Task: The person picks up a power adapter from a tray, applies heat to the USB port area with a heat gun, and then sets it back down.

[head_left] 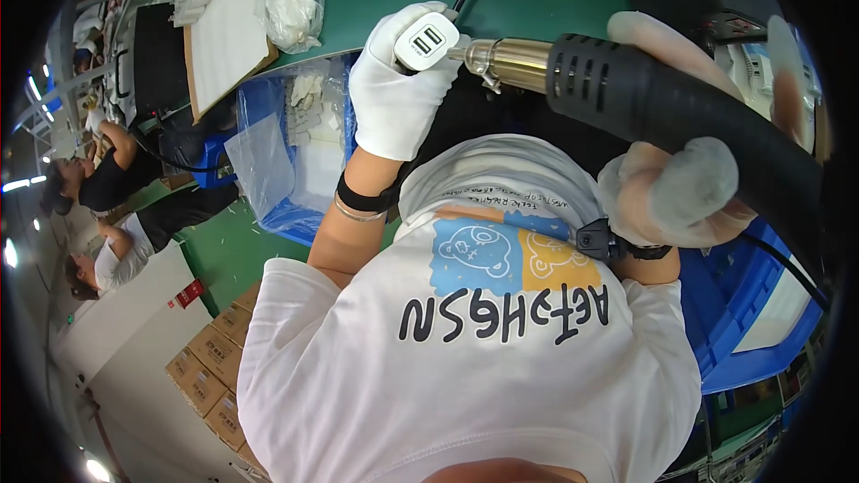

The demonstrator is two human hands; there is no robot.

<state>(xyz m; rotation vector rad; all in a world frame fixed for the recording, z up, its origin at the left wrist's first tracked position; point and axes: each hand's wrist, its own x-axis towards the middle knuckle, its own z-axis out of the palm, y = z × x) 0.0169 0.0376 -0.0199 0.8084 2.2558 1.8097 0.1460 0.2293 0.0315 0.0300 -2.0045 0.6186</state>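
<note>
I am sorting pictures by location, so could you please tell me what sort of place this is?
Probably a factory workshop, judging by the black tool with a metal nozzle, the blue plastic bins and the stacked cardboard boxes.

A small white charger (428, 41), its face a square with well-rounded corners, sits in the gloved left hand (386, 94), tilted, with two dark, slot-shaped ports side by side facing up toward the view. Just to its right is the tip of a hot-air gun (595, 76), with a shiny metal nozzle and a slotted black collar; whether they touch is unclear. Its thick black body slants down rightward across the right hand (651, 192), fingers showing on both sides.
</note>
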